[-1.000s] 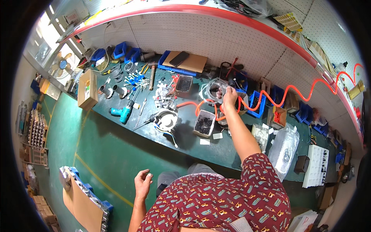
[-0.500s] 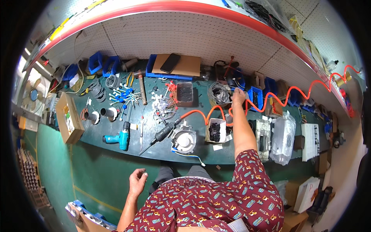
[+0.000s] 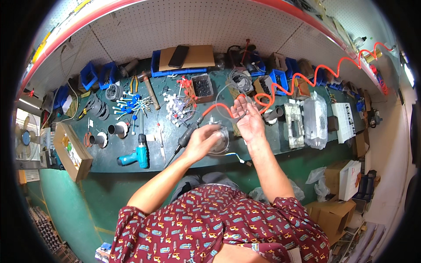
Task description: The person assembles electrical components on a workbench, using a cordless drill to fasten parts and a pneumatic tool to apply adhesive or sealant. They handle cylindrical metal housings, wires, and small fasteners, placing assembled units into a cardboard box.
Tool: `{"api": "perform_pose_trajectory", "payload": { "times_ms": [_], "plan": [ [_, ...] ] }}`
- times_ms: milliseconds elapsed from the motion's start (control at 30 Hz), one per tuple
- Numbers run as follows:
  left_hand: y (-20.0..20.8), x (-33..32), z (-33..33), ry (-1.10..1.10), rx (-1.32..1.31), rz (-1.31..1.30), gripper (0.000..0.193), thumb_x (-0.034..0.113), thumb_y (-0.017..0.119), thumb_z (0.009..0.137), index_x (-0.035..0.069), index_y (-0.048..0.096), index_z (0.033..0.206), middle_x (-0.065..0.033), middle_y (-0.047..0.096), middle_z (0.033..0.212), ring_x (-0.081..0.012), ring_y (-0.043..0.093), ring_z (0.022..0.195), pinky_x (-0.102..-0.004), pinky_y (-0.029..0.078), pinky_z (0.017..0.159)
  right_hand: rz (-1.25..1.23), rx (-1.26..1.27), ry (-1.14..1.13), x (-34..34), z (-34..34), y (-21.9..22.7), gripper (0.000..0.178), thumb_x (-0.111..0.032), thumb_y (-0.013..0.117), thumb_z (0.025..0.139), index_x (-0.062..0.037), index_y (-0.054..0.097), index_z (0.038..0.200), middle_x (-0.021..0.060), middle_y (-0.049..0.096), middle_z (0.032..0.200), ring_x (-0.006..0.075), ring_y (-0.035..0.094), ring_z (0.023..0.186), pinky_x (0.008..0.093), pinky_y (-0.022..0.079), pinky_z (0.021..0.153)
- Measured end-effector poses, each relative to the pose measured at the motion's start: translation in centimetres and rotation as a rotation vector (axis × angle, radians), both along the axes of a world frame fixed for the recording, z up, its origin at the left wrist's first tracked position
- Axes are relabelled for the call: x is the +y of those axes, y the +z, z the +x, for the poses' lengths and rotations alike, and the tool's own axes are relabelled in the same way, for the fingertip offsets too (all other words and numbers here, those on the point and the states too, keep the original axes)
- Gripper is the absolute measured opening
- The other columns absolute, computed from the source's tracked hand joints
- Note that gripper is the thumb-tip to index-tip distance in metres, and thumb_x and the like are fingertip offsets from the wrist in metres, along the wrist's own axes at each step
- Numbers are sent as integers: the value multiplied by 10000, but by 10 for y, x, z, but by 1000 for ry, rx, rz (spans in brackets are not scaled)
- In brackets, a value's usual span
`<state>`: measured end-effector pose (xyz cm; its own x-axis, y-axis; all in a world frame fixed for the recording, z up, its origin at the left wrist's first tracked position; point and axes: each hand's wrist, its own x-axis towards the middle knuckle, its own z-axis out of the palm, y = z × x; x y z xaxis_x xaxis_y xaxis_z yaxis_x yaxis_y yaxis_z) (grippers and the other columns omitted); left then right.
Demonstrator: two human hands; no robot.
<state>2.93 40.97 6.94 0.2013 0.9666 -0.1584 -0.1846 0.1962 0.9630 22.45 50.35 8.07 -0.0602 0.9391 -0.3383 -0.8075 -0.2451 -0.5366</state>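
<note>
My right hand is palm up over the middle of the bench, fingers curled, with a thin grey ring looped at its fingers. My left hand hovers with its fingers stretched out, thumb apart, holding nothing. Beneath and beside it lies a round metal housing, partly covered by the hand, with a short wire lead at its near edge. Close to the left hand rests a black air screwdriver on an orange coiled hose. Behind the right hand sits a pile of grey rings.
A teal cordless drill lies left, near an open cardboard box. Blue-ended wires, a box of small dark parts and blue bins stand farther back. A plastic-wrapped part lies right.
My right hand has come back from the pile of rings toward the middle with a grey ring. My left hand has risen from beside my lap to over the housing.
</note>
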Motion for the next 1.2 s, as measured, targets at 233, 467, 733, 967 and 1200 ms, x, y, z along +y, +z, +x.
{"api": "perform_pose_trajectory", "payload": {
  "times_ms": [233,467,733,967,1200],
  "plan": [
    [6,-24,29,159,-655,-380,189,195,578,1039,23,639,1085,-92,727,973,-164,703,833,-307,615,771,4,161,269,-51,2,-28,172,-175,527,1066,-110,613,1200,138,674,1287,309,637,1231,498,504,1054],
    [2,-67,8,67,-771,-546,247,131,717,976,17,668,1190,-27,687,930,-104,681,795,-220,610,735,227,-42,529,-68,-1,-21,177,-142,601,1035,-50,631,1182,138,726,1158,242,688,1115,394,558,975],
    [-53,-62,-22,368,-168,-415,147,147,699,992,28,647,1062,-36,685,907,-131,670,784,-289,609,763,404,-1194,254,-119,22,-78,92,-60,692,918,14,694,973,83,718,922,114,665,777,280,540,678],
    [-77,-62,-16,324,-67,-445,137,153,688,996,35,630,1033,-28,671,927,-119,654,796,-316,613,779,511,-1254,439,-160,28,-122,193,-135,723,919,24,733,1029,162,723,879,242,708,773,339,540,694],
    [-71,-55,-16,315,-16,-442,125,158,673,1002,40,632,1005,-19,666,885,-107,622,733,-306,594,739,278,-1172,463,-152,16,-142,258,-217,777,877,28,748,954,159,748,855,208,715,788,339,544,731]
  ]
}}
